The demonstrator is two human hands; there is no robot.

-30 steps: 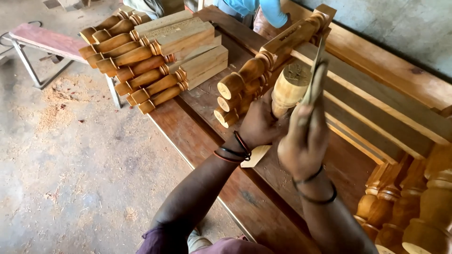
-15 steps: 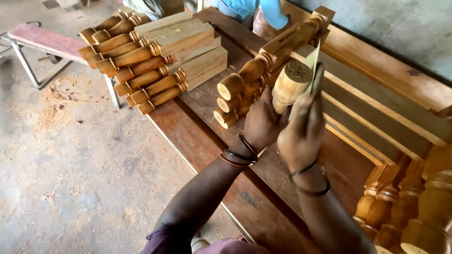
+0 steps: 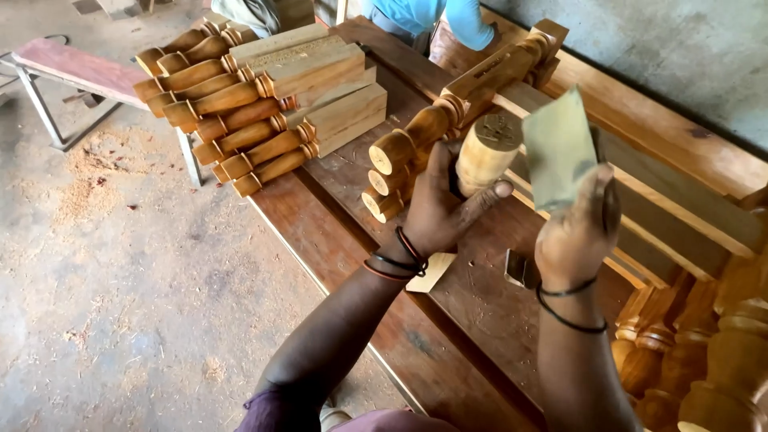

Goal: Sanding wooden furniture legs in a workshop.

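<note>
Head view of a woodworking desk (image 3: 352, 240). The left hand (image 3: 436, 210) grips a pale turned wooden post (image 3: 486, 154) just below its rounded end, fingers wrapped around the shaft and the forefinger stretched along its underside; the post tilts up and away from the person, its flat end face towards the camera. The right hand (image 3: 578, 232) is raised just to the right of the post, apart from it, with its fingers pinched on the lower edge of a greenish sheet of sandpaper (image 3: 560, 148) that stands upright. Behind the left hand lies a short row of darker turned spindles (image 3: 404, 160), ends towards the viewer. Further left, a larger stack of spindles with square ends (image 3: 264, 100) rests on the desk. A small pale wood scrap (image 3: 430, 272) lies on the desk below the left wrist. At far right, varnished balusters (image 3: 704, 344) stand side by side. Sawdust covers the floor (image 3: 120, 264) at left. Another person's blue sleeve (image 3: 448, 16) shows at the top edge.
</note>
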